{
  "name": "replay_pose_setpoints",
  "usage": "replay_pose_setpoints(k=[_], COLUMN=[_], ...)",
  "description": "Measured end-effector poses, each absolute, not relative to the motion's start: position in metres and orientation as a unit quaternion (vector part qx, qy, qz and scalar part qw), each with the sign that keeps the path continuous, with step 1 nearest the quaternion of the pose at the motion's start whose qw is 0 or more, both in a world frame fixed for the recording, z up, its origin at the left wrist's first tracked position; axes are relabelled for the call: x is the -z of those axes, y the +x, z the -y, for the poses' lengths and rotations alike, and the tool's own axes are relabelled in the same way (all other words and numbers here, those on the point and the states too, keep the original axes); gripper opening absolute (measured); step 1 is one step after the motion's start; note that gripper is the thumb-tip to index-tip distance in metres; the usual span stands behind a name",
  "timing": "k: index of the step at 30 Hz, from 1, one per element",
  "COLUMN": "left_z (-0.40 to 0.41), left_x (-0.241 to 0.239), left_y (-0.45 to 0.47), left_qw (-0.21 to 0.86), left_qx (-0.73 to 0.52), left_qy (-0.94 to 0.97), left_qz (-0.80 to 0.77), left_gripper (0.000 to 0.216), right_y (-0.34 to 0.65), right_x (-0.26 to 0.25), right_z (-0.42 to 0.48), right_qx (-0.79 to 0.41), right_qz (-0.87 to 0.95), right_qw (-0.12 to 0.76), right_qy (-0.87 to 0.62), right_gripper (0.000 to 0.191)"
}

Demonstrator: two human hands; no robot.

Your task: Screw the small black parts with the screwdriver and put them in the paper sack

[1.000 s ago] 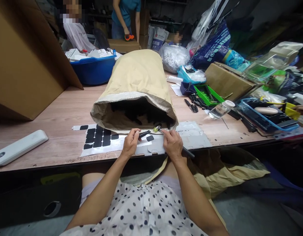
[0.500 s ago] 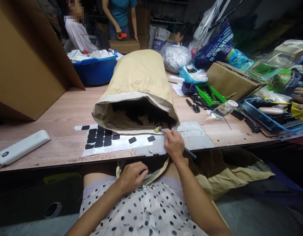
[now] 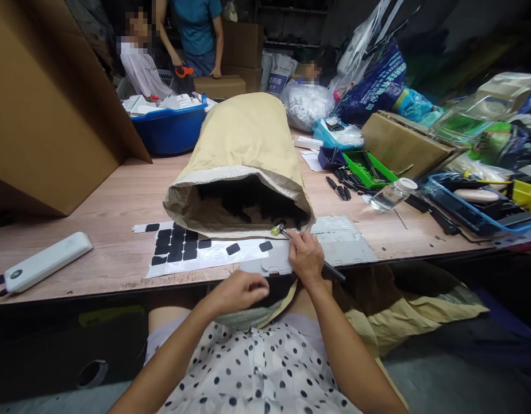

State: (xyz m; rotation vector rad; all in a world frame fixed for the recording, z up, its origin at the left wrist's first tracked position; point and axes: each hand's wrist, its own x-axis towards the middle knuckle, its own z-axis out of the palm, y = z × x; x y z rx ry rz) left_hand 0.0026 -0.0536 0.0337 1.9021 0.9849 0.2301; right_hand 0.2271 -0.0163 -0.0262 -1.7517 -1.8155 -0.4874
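My right hand point(image 3: 306, 256) is closed round the black handle of a small hammer point(image 3: 334, 271), at the table's front edge. Its shiny head with a yellowish face points to the mouth of a tan woven sack point(image 3: 248, 129). Dark black pieces point(image 3: 243, 201) lie inside the sack, too shadowed to make out. My left hand point(image 3: 239, 292) hovers over my lap just before the table edge, fingers curled; whatever they may hold is hidden. Beneath the sack's mouth is a white sheet with black rounded-square stickers point(image 3: 176, 248), beside a grey flattened board point(image 3: 343, 241).
A white oblong device point(image 3: 47, 261) lies at left, below a large cardboard box point(image 3: 41, 115). A blue basin point(image 3: 168, 132) stands behind. To the right are a green tray point(image 3: 371, 169), a clear bottle point(image 3: 392, 194) and a blue tray point(image 3: 476, 213). People are at the back.
My left hand has lifted from my lap toward the table edge. My right hand keeps its hold on the hammer. The standing person at the back has shifted left with the orange tool.
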Motion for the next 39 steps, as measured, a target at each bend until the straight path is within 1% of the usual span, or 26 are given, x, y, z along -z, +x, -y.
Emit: replay_pose_setpoints(k=[1, 2, 4, 6, 8, 10, 12, 14, 16, 19, 22, 26, 31, 33, 37, 39], left_z=[0.039, 0.024, -0.010, -0.040, -0.063, -0.074, -0.076, -0.067, -0.052, -0.025, -0.006, -0.004, -0.008, -0.008, -0.008, -0.008], left_x=[-0.041, -0.045, -0.043, -0.034, -0.023, -0.016, -0.015, -0.018, -0.021, -0.020, -0.011, 0.002, 0.005, 0.004, 0.004, 0.004], left_y=[0.004, 0.005, 0.007, 0.009, 0.010, 0.010, 0.009, 0.008, 0.008, 0.013, 0.017, 0.015, 0.011, 0.011, 0.011, 0.011], left_qw=[0.440, 0.383, 0.244, 0.145, 0.109, 0.106, 0.109, 0.108, 0.109, 0.143, 0.180, 0.199, 0.236, 0.245, 0.256, 0.261], left_qx=[-0.132, -0.172, -0.223, -0.209, -0.176, -0.159, -0.160, -0.169, -0.188, -0.204, -0.217, -0.268, -0.294, -0.296, -0.302, -0.303], left_qy=[0.782, 0.785, 0.781, 0.768, 0.760, 0.757, 0.764, 0.783, 0.808, 0.834, 0.829, 0.808, 0.787, 0.782, 0.774, 0.772], left_qz=[-0.422, -0.456, -0.529, -0.587, -0.616, -0.625, -0.616, -0.589, -0.548, -0.492, -0.482, -0.486, -0.489, -0.491, -0.494, -0.494], left_gripper=[0.026, 0.026, 0.028, 0.031, 0.034, 0.032, 0.024, 0.015, 0.011, 0.011, 0.013, 0.020, 0.013, 0.014, 0.015, 0.014], right_y=[0.227, 0.227, 0.227, 0.227, 0.226, 0.226, 0.225, 0.224, 0.222, 0.221, 0.220, 0.222, 0.226, 0.226, 0.216, 0.209], right_x=[0.026, 0.026, 0.027, 0.027, 0.026, 0.026, 0.024, 0.022, 0.021, 0.019, 0.019, 0.020, 0.016, 0.013, 0.003, -0.002], right_z=[0.016, 0.016, 0.016, 0.016, 0.016, 0.016, 0.016, 0.017, 0.017, 0.017, 0.017, 0.016, 0.016, 0.020, 0.037, 0.046], right_qx=[0.180, 0.176, 0.168, 0.161, 0.158, 0.151, 0.138, 0.127, 0.125, 0.128, 0.132, 0.132, 0.096, 0.071, -0.006, -0.046], right_qz=[0.678, 0.677, 0.676, 0.677, 0.678, 0.677, 0.677, 0.677, 0.675, 0.672, 0.673, 0.674, 0.674, 0.671, 0.669, 0.676], right_qw=[0.282, 0.281, 0.283, 0.286, 0.288, 0.288, 0.283, 0.278, 0.273, 0.272, 0.273, 0.277, 0.282, 0.304, 0.389, 0.413], right_qy=[-0.655, -0.657, -0.659, -0.659, -0.658, -0.660, -0.665, -0.670, -0.674, -0.676, -0.675, -0.672, -0.676, -0.673, -0.633, -0.609], right_gripper=[0.032, 0.032, 0.033, 0.034, 0.035, 0.035, 0.035, 0.035, 0.035, 0.036, 0.035, 0.034, 0.033, 0.034, 0.036, 0.036])
